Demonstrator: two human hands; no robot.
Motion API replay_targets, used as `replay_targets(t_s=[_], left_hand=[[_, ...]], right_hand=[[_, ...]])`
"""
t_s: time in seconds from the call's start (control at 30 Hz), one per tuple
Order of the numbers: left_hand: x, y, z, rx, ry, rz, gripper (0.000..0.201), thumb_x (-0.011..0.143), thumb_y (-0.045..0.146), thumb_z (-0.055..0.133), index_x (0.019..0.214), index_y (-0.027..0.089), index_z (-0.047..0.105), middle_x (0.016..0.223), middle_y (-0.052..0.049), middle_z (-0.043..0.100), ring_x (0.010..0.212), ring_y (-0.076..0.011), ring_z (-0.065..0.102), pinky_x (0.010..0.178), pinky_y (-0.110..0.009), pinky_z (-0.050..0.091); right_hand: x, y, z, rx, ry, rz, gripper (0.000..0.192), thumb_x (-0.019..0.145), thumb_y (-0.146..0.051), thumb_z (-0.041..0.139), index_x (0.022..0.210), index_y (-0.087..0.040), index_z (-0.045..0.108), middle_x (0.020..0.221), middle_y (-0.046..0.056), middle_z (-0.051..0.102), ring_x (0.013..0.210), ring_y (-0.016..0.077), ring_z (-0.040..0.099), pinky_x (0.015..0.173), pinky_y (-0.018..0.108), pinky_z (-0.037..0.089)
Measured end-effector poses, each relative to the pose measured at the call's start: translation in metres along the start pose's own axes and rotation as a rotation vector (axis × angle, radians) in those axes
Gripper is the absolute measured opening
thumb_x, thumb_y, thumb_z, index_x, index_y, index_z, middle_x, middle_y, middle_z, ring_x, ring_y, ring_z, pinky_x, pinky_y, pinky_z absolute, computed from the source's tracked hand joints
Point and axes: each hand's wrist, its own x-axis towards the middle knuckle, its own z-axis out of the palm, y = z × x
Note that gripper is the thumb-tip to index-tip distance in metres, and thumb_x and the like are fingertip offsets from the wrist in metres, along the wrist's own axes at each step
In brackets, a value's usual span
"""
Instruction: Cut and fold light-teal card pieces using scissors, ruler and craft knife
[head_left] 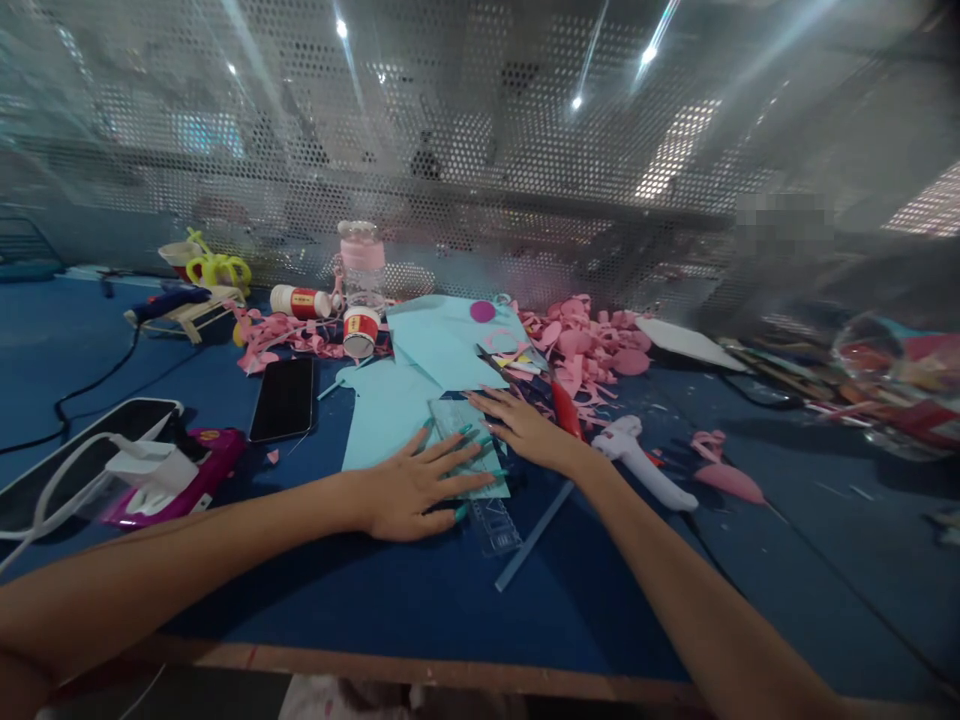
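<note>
My left hand (420, 487) lies flat with fingers spread on a small light-blue paper piece and a clear plastic stencil ruler (496, 527). The ruler's lower end sticks out below my fingers. My right hand (529, 428) reaches in from the right, fingers stretched out over the upper right of the same paper, apparently holding nothing. Larger light-blue sheets (431, 345) lie beyond both hands. A red-handled tool (566, 410) is partly hidden by my right wrist. Below that wrist rests a translucent stick (532, 537), and a white glue gun (645, 468) lies to its right.
Pink paper scraps (585, 340) heap up behind. A clear bottle with a pink top (362, 265) and paper cups (360, 332) stand at the back. Left are a black phone (283, 400) and a white charger (154, 470) with cables. A perforated metal screen (465, 130) closes the far side.
</note>
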Motion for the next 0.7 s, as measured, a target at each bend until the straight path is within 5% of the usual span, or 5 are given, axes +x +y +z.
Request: replay_targets(t_s=[0.23,0.47,0.7], left_hand=[[-0.003,-0.008,-0.006,-0.023,0.03,0.026,0.059,0.087,0.041,0.044,0.14,0.026,0.026,0.145,-0.012,0.031,0.134,-0.0325,0.024,0.104,-0.061,0.015],[-0.002,-0.006,-0.005,-0.045,-0.014,0.061,0.086,0.078,0.065,0.043,0.144,0.02,0.01,0.148,-0.016,0.02,0.137,-0.0345,0.014,0.106,-0.06,0.006],[-0.003,-0.013,0.015,-0.077,0.363,-0.222,0.083,0.081,0.063,0.038,0.14,0.011,0.01,0.138,-0.024,0.028,0.134,-0.0336,0.019,0.106,-0.059,0.016]], right_hand=[[0.001,-0.005,0.003,0.002,-0.007,0.015,0.047,0.09,-0.024,0.034,0.136,-0.019,0.039,0.143,0.007,0.038,0.134,0.0202,0.027,0.109,0.045,0.025],[0.002,-0.017,0.007,0.079,0.184,-0.039,0.051,0.093,-0.033,0.03,0.14,-0.016,0.029,0.147,0.009,0.029,0.135,0.018,0.024,0.111,0.04,0.023],[0.002,-0.034,0.012,0.012,0.081,0.071,0.059,0.089,-0.046,0.032,0.139,-0.014,0.031,0.146,0.013,0.029,0.132,0.0257,0.031,0.107,0.046,0.027]])
